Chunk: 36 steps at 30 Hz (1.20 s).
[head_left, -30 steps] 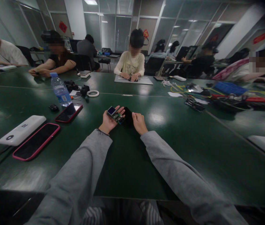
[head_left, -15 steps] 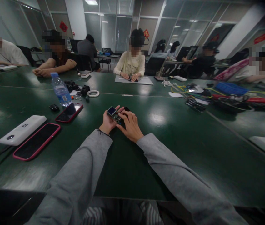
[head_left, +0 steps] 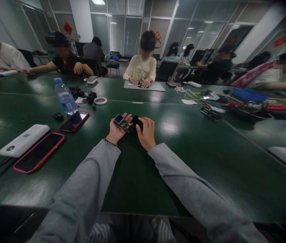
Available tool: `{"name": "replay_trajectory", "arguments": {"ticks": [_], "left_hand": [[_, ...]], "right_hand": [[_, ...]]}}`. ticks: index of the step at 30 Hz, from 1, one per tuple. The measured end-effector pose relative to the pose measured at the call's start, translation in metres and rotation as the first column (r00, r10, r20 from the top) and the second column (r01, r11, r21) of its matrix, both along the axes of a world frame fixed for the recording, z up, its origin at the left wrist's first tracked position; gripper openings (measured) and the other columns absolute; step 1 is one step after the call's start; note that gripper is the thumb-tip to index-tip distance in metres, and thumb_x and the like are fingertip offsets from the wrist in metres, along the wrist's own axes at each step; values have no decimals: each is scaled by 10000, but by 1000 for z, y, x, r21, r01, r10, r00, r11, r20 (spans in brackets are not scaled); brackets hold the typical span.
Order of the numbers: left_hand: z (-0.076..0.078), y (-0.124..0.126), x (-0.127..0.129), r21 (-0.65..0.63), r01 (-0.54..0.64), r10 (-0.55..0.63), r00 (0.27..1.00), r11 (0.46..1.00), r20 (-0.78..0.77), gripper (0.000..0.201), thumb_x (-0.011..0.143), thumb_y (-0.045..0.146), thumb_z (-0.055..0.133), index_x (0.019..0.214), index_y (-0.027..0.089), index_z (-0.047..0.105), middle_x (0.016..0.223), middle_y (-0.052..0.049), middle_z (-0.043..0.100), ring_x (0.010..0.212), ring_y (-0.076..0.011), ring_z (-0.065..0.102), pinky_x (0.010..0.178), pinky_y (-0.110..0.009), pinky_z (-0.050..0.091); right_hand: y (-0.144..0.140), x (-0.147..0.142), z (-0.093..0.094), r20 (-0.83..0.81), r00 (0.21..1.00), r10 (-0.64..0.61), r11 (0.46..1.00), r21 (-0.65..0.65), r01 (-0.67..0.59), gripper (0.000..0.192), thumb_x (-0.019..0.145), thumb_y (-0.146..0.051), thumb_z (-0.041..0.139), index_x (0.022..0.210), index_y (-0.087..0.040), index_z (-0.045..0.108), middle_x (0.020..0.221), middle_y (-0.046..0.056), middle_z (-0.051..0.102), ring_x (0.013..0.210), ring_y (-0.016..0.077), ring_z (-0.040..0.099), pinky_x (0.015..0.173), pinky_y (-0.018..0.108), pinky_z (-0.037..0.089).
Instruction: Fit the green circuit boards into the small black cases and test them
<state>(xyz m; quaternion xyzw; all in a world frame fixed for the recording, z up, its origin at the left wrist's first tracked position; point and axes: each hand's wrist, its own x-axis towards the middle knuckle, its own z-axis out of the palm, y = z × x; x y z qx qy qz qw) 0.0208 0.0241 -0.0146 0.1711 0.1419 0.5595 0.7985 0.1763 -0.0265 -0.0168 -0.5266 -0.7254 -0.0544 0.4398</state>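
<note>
My left hand (head_left: 116, 130): fingers curled, gripping small circuit board (head_left: 123, 123). My right hand (head_left: 146, 132): fingers pinching black part (head_left: 136, 121) right of board, above tabletop (head_left: 183, 152).

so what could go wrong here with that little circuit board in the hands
1. The left hand cradles the small green circuit board with a blue screen on open fingers above the dark green table, so a nudge could tip it off.
2. The right hand grips a small black part right beside it; pressing at an angle might strain the board's components.
</note>
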Motion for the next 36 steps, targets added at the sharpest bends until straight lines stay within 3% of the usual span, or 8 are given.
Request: {"name": "replay_trajectory", "arguments": {"ticks": [5, 8, 13, 19, 26, 31, 36], "left_hand": [[-3, 4, 3, 1, -15, 15, 1000, 1000, -9, 546, 831, 384, 300, 1247, 89, 496, 1224, -170, 564, 1123, -291, 538, 901, -425, 443], [-5, 6, 3, -1, -18, 18, 1000, 1000, -15, 557, 828, 387, 298, 1250, 82, 496, 1203, -171, 577, 1127, -290, 536, 916, -414, 433], [-6, 6, 2, 4, -6, 6, 1000, 1000, 2, 531, 829, 385, 309, 1235, 110, 514, 1154, -151, 608, 1104, -283, 552, 900, -426, 440], [-4, 3, 1, -9, -10, 10, 1000, 1000, 14, 520, 836, 390, 306, 1232, 129, 517, 1164, -145, 604, 1105, -277, 551, 910, -443, 432], [-3, 2, -1, -10, 4, -4, 1000, 1000, 12, 519, 832, 385, 313, 1230, 122, 518, 1183, -142, 595, 1123, -272, 538, 920, -441, 428], [-3, 2, 1, -17, -8, 8, 1000, 1000, 7, 525, 835, 393, 302, 1237, 130, 513, 1191, -139, 591, 1127, -273, 536, 919, -449, 426], [-2, 3, 2, -22, -9, 9, 1000, 1000, 0, 525, 839, 397, 296, 1236, 132, 514, 1189, -139, 593, 1115, -275, 544, 909, -446, 432]], "right_hand": [[-14, -9, 8, 195, 970, 148, 989, -18, -147, 346, 918, -374, 382, 1226, -238, 463, 1284, 73, 398, 1202, 231, 332, 992, 408, 315], [-15, -12, 8, 239, 958, 155, 988, -34, -151, 345, 911, -380, 392, 1224, -256, 466, 1301, 71, 383, 1217, 246, 321, 988, 423, 317], [-7, -4, 4, 131, 989, 67, 998, -19, -65, 426, 875, -471, 444, 1232, -240, 455, 1269, 91, 395, 1195, 254, 337, 977, 432, 332], [10, 10, -7, -13, 999, -34, 999, -29, 34, 479, 897, -484, 374, 1270, -185, 413, 1232, 133, 410, 1175, 259, 351, 962, 464, 338], [18, 12, -19, 36, 999, 4, 998, -70, -2, 533, 836, -364, 485, 1302, -131, 370, 1205, 166, 411, 1138, 278, 407, 908, 464, 411], [20, 15, -22, 32, 998, 56, 992, -114, -52, 500, 838, -256, 432, 1312, -124, 345, 1179, 167, 435, 1114, 264, 447, 910, 460, 429], [20, 16, -22, 31, 999, -31, 997, -75, 33, 470, 828, -258, 441, 1273, -119, 385, 1161, 169, 446, 1093, 279, 440, 885, 481, 426]]}}
